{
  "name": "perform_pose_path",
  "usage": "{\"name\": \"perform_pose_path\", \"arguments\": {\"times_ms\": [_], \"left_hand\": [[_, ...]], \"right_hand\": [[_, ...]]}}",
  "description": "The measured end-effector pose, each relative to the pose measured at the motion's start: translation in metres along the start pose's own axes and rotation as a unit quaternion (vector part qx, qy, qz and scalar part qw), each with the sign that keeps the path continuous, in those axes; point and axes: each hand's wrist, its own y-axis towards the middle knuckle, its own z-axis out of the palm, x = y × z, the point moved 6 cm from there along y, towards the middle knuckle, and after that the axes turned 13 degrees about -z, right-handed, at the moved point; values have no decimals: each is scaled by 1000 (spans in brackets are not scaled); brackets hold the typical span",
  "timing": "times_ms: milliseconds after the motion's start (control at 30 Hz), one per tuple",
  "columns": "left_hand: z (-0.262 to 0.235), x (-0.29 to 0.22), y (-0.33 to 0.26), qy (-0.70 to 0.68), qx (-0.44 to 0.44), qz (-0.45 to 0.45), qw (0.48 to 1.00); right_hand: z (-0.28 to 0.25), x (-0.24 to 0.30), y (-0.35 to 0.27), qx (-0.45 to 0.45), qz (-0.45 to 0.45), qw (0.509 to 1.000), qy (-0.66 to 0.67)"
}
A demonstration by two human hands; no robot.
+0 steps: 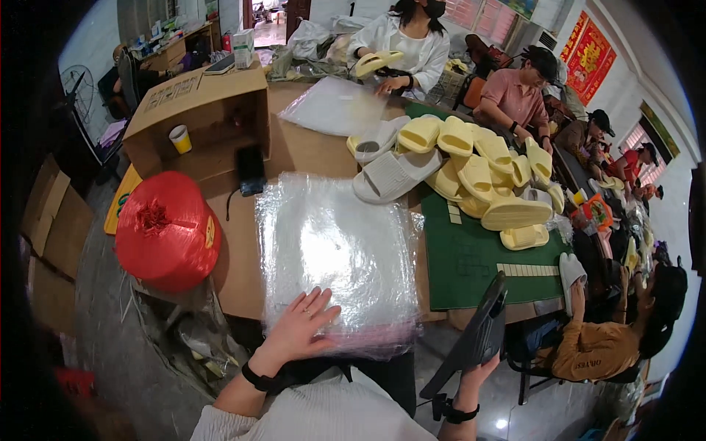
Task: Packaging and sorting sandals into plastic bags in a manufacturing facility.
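My left hand (pixel 300 329) lies with fingers stretched out on the near part of a stack of clear plastic bags (pixel 331 220), which has a pinkish near edge. To the right, in front of the table edge, my right hand (pixel 479 373) grips a dark grey slide slipper (pixel 471 342) held tilted with its toe up. Whether it is one slipper or a pair I cannot tell. Beyond it, a heap of pale yellow slippers (pixel 474 173) rests on a green mat (pixel 463 257). A light grey slipper (pixel 397 176) overlaps the far right corner of the bags.
At left stand a big red roll of plastic twine (pixel 165 231) and an open cardboard box (pixel 197 110) with a yellow-white cup (pixel 180 138). A black phone (pixel 250 169) lies beside the bags. Across the table, a co-worker (pixel 404 48) handles a yellow slipper; others sit along the right.
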Motion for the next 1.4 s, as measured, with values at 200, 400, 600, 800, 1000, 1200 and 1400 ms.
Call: {"name": "perform_pose_path", "arguments": {"times_ms": [200,400,600,800,1000,1200,1400], "left_hand": [[17,-27,-8,24,-1,-40,999],[16,-42,-17,-11,-37,-66,997],[4,-15,-41,-306,-44,-171,936],[-17,2,-73,-616,-307,-120,715],[-64,-38,-31,-290,-285,-38,913],[-22,-19,46,-290,-137,-130,938],[-11,-24,56,-114,-56,-99,987]], "right_hand": [[22,19,3,120,17,989,-82],[36,33,-8,219,-68,961,-154],[34,28,-12,207,-83,964,-144],[47,32,-13,97,-5,992,-74],[52,34,-18,77,-37,996,-25],[53,55,-8,120,-64,987,-91],[75,86,10,200,-166,947,-187]]}}
